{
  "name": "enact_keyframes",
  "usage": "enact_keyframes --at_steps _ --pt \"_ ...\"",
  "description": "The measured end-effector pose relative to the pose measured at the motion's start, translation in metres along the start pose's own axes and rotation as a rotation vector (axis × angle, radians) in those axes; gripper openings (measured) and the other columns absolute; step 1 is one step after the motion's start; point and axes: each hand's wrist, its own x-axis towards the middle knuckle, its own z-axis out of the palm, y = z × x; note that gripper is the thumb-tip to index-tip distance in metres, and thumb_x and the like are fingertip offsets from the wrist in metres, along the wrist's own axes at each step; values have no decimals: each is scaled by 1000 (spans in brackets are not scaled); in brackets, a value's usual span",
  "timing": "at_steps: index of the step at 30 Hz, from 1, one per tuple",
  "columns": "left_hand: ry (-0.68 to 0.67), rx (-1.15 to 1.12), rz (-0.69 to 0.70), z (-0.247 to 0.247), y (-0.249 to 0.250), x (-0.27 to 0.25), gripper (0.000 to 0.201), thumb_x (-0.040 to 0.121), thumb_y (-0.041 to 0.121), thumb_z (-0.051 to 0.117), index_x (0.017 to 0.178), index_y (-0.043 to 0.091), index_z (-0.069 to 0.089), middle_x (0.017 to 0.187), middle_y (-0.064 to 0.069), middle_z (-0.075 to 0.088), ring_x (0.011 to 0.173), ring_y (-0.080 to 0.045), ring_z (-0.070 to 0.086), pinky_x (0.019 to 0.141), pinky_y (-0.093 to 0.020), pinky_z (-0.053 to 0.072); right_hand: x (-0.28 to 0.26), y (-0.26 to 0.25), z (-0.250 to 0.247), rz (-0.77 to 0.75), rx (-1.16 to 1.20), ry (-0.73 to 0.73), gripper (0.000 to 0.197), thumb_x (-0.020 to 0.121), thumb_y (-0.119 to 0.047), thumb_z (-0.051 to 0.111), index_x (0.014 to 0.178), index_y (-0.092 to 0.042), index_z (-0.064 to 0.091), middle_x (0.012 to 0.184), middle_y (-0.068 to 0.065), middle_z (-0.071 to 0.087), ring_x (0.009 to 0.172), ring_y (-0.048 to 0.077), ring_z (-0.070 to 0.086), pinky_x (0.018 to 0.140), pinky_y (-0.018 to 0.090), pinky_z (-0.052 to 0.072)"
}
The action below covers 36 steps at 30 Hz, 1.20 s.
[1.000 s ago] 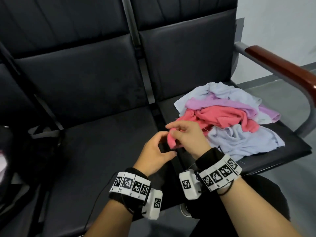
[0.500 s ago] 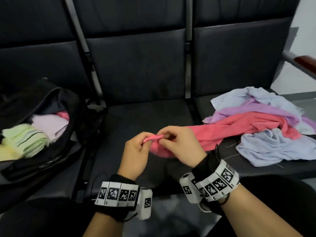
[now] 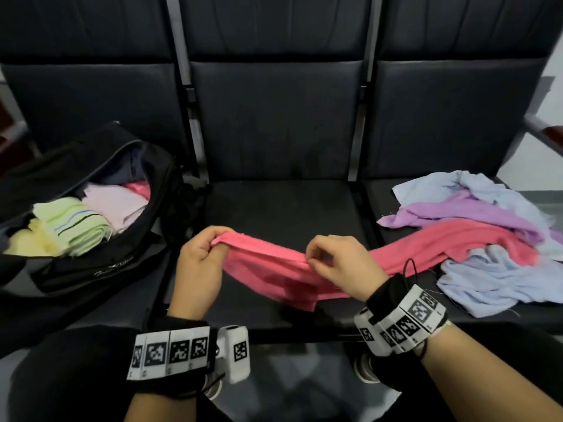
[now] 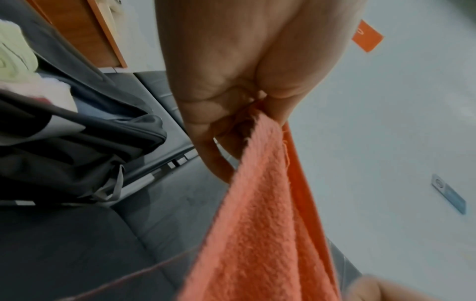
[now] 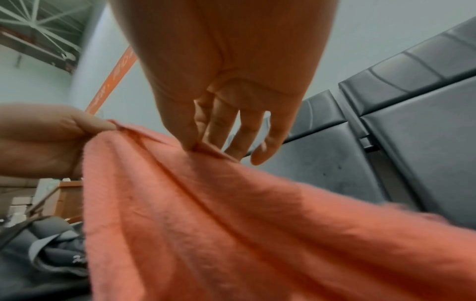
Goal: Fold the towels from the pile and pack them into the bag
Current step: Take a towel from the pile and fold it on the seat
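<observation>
On the left seat our bag (image 3: 100,251) lies open with folded towels (image 3: 79,223) inside. Our left hand (image 3: 199,263) pinches one end of the pink towel (image 3: 274,269) above the middle seat (image 3: 280,208); our right hand (image 3: 338,263) pinches its top edge further along. The towel's far end trails into the pile (image 3: 487,226) on the right seat.

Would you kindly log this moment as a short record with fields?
left hand: pinches the pink towel's end
right hand: pinches the towel's top edge further along
pink towel: stretched between the hands, far end on the pile
pile: lilac and pale blue towels, right seat
bag: open, left seat, folded towels inside
</observation>
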Motion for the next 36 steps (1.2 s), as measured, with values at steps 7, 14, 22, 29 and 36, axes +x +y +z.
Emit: enact_keyframes --at_steps 7,14,22,29,36 --pt "32 -43 -88 -6 -14 2 27 87 6 56 87 26 73 87 3 74 84 -10 64 79 -27 50 -4 3 10 -1 96 35 18 81 -5 62 96 -16 67 88 -6 66 83 13 61 79 36 51" --pt "129 -37 -95 -23 -26 2 35 93 -1 53 87 29 71 83 4 69 75 -15 59 72 -36 46 1 11 5 -28 94 171 6 87 -12 72 86 -17 70 81 -10 64 79 8 60 76 29 49" --pt "660 -37 -112 -56 -35 16 29 86 8 49 81 30 67 81 7 64 78 -9 58 79 -31 47 -11 49 -3 158 -57 56 4 90 -17 69 89 -14 72 83 -3 68 83 21 65 79 41 51" --pt "299 51 -265 -9 -37 3 31 87 -8 49 79 18 64 79 -4 63 79 -18 55 74 -33 45 5 -7 2 64 238 154 16 95 -21 64 79 -21 64 70 -13 62 70 -1 57 72 24 46" --pt "-287 118 -91 35 2 -12 51 88 -14 47 120 21 67 116 5 71 107 -8 65 98 -28 49 14 -38 7 -61 290 -2 13 94 -7 60 93 -13 71 83 0 70 80 14 65 79 27 50"
